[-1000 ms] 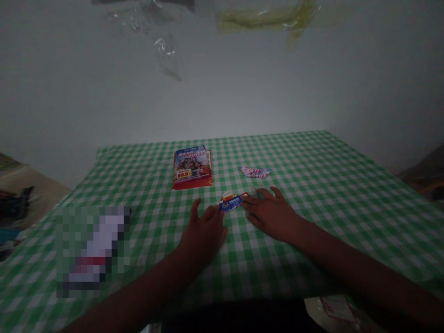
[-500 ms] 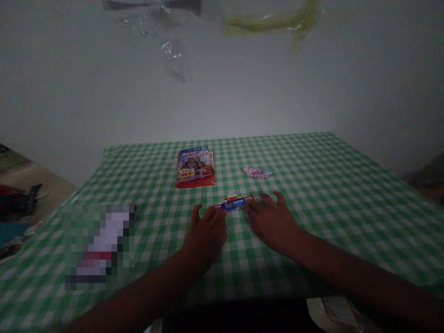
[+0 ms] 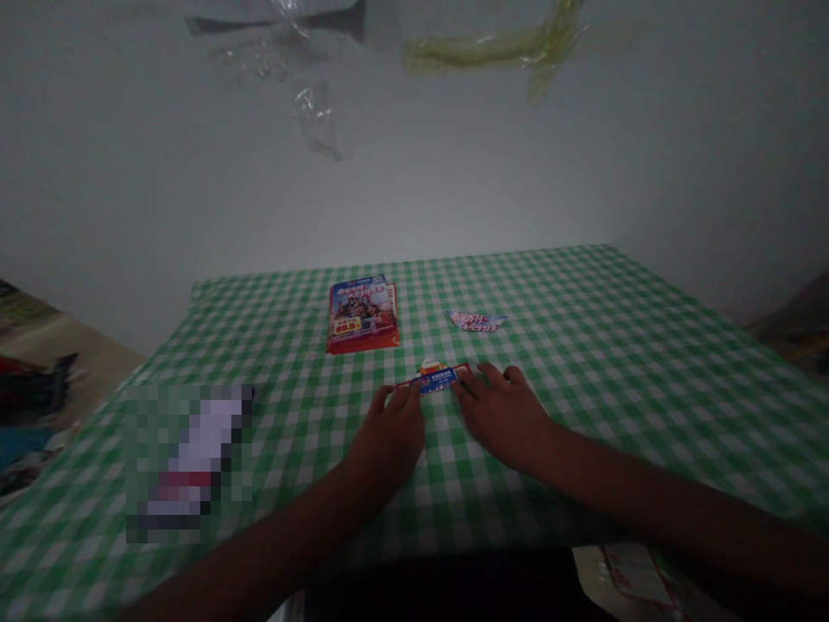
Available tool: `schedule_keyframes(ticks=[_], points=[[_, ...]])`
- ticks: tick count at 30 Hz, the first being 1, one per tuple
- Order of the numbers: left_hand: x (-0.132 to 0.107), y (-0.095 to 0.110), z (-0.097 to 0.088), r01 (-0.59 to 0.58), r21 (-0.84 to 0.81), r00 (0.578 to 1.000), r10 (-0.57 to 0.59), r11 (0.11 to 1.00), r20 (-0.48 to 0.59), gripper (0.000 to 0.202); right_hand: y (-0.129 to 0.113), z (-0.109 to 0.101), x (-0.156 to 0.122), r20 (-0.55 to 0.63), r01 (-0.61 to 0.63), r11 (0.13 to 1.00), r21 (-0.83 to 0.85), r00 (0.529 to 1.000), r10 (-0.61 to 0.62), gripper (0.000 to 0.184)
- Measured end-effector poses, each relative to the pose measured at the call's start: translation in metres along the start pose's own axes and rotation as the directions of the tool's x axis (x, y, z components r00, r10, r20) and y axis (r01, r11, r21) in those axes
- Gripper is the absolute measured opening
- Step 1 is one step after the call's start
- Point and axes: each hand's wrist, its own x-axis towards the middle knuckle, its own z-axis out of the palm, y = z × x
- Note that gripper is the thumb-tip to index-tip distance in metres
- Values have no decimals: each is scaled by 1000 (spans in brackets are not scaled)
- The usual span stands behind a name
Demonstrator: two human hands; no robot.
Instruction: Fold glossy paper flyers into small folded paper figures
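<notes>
A small folded paper leaflet (image 3: 440, 377), blue with white print in front and red and white edges, lies flat on the table between my hands. My left hand (image 3: 392, 436) grips its left end, with the fingers bent and their tips on the paper. At the right end, my right hand (image 3: 502, 417) holds the paper under its fingertips, its outer fingers lifted a little off the cloth. The thumbs are mostly hidden. Beyond my right hand lies a folded paper piece (image 3: 477, 321) with pink and white lettering, touched by neither hand.
A stack of printed flyers (image 3: 363, 315) lies left of centre toward the back. A blurred-out, phone-like slab (image 3: 204, 441) is at the left. Green-and-white checked cloth (image 3: 583, 345) covers the table, which meets a wall (image 3: 453, 173) with tape scraps (image 3: 492, 53).
The raised fingers of my left hand have come down toward the paper, and the right hand's outer fingers have lowered slightly. The leaflet stays between them. The view has shifted a little.
</notes>
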Motion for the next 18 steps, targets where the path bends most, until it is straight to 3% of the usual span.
schedule_keyframes(ticks=[4,14,18], points=[[5,0,7,-60,19,998,60,998,36,35,5,1,-8,3,34,999,0,999,-34,41],[8,7,-4,1,5,994,-2,1000,106,43,13,6,-39,25,18,1000,24,1000,-18,46],[14,5,-9,7,-34,995,-4,999,101,33,23,2,-48,17,10,997,72,1000,-11,44]])
